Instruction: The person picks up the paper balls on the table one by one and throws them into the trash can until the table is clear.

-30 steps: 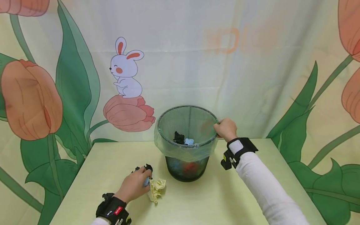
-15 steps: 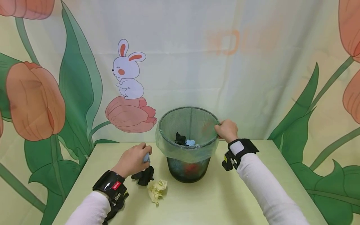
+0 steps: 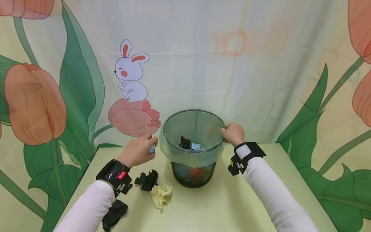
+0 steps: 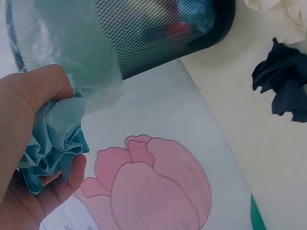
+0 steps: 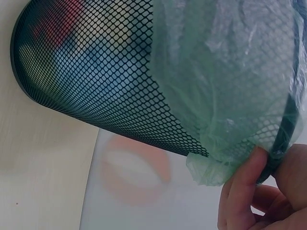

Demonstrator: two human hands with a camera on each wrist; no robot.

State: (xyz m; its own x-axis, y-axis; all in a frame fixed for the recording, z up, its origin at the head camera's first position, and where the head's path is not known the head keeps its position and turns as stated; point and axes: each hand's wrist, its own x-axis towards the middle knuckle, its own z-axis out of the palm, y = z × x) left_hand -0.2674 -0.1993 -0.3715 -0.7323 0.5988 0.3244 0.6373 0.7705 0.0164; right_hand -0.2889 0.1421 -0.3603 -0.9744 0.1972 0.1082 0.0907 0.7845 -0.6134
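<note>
A black mesh wastebasket (image 3: 193, 176) stands at the back of the table, lined with a thin green plastic bag (image 3: 191, 158) folded over its rim. Crumpled black paper (image 3: 185, 142) and light blue paper (image 3: 195, 146) show inside. My right hand (image 3: 233, 133) grips the rim on the right side, thumb and fingers over the bag's edge (image 5: 213, 165). Left of the basket, my left hand (image 3: 139, 150) is raised above the table, holding a crumpled light blue paper ball (image 4: 57, 132) between thumb and fingers.
On the table (image 3: 220, 209) in front of the basket lie a crumpled yellow paper (image 3: 161, 196) and a crumpled black paper (image 3: 147, 180). Another black piece (image 3: 114, 214) rests beside my left forearm. A printed curtain (image 3: 185, 64) hangs behind the table.
My left hand has lifted the light blue paper ball off the table, up and away from the black and yellow papers. The right hand has stayed at the basket's rim.
</note>
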